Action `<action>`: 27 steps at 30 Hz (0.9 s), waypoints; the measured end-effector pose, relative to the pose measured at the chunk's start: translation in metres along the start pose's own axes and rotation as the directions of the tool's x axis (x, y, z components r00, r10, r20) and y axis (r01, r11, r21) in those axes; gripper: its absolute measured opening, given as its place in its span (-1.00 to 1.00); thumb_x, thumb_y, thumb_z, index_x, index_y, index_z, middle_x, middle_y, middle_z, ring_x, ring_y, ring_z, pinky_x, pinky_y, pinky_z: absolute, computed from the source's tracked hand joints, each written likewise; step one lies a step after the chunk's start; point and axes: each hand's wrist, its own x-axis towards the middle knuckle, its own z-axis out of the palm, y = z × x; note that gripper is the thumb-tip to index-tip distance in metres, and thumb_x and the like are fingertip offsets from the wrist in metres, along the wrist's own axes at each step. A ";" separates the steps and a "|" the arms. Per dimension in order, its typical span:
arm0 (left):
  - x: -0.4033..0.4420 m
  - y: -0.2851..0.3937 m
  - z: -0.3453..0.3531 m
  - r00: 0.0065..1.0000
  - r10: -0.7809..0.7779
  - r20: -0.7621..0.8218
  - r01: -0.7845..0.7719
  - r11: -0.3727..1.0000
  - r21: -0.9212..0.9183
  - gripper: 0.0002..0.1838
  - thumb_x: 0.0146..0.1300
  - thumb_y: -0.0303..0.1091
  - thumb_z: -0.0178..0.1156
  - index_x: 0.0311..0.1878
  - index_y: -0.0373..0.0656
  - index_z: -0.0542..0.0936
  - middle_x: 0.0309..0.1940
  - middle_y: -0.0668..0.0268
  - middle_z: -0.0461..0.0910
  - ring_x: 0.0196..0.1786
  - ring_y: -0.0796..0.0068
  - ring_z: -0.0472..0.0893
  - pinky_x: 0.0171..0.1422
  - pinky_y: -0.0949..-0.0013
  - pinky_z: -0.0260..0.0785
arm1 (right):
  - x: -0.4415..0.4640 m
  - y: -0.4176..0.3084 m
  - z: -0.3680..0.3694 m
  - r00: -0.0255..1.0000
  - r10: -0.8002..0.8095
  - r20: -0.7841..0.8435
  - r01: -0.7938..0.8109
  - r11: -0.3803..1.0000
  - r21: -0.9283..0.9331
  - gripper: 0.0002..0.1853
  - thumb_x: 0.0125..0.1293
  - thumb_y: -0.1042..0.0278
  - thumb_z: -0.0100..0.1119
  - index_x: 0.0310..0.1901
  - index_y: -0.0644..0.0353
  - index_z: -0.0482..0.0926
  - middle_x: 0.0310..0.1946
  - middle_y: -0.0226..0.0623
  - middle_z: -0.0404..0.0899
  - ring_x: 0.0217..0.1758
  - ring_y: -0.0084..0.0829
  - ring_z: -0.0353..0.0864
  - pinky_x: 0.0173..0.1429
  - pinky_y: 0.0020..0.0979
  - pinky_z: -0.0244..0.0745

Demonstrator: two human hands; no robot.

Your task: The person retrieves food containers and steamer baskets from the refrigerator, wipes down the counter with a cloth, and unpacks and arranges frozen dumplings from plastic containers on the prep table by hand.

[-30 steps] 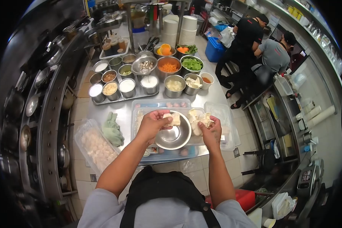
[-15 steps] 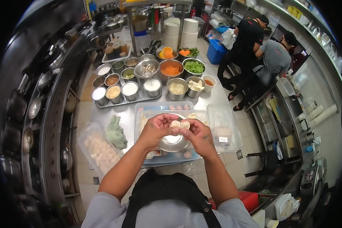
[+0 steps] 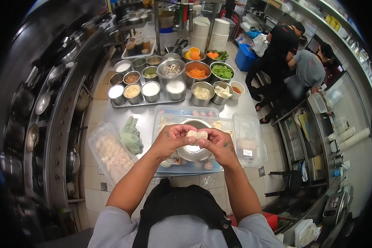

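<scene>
My left hand [image 3: 170, 141] and my right hand [image 3: 219, 143] meet over the table, fingers and thumbs closed in a pinch. Between them are two pale, roundish lumps of food side by side, one lump [image 3: 191, 134] in the left fingers and the other lump [image 3: 202, 134] in the right. I cannot tell whether they are joined. Just below is a shiny metal bowl [image 3: 189, 156], partly hidden by my hands. It stands on clear plastic containers [image 3: 161, 117] with food inside. My palms and some fingertips are hidden.
A tub of pale chunks [image 3: 109, 155] lies left, beside a crumpled green cloth [image 3: 131, 136]. Another clear container [image 3: 247, 144] is at right. Behind stand several metal pots of ingredients, including grated carrot [image 3: 196, 73] and green leaves [image 3: 222, 72]. Two people [image 3: 295, 62] work at the right counter.
The view has shifted slightly, so the table sits further right and lower. My hands still hold the pale lumps together, which now face the camera more fully above the bowl.
</scene>
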 end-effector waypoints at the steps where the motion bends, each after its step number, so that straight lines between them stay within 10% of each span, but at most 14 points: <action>1: -0.001 0.000 0.000 1.000 0.004 -0.004 -0.004 1.000 -0.001 -0.64 0.19 -0.50 0.37 0.05 -0.36 0.58 -0.13 0.19 0.68 -0.11 0.53 0.66 0.04 0.48 0.53 | 0.000 0.001 0.000 1.000 0.007 -0.001 -0.007 1.000 -0.009 -0.63 0.29 0.41 0.35 0.07 0.40 0.56 -0.16 -0.28 0.67 -0.15 -0.60 0.61 -0.07 -0.56 0.53; 27: -0.001 -0.024 -0.013 1.000 -0.016 -0.006 0.015 0.998 -0.059 -0.63 0.23 -0.44 0.37 0.09 -0.29 0.57 -0.10 0.25 0.65 -0.08 0.53 0.62 0.04 0.46 0.50 | 0.003 0.020 -0.002 0.999 0.045 -0.021 -0.045 0.999 0.007 -0.54 0.27 0.26 0.38 0.09 0.40 0.56 -0.12 -0.30 0.66 -0.10 -0.59 0.60 0.01 -0.54 0.52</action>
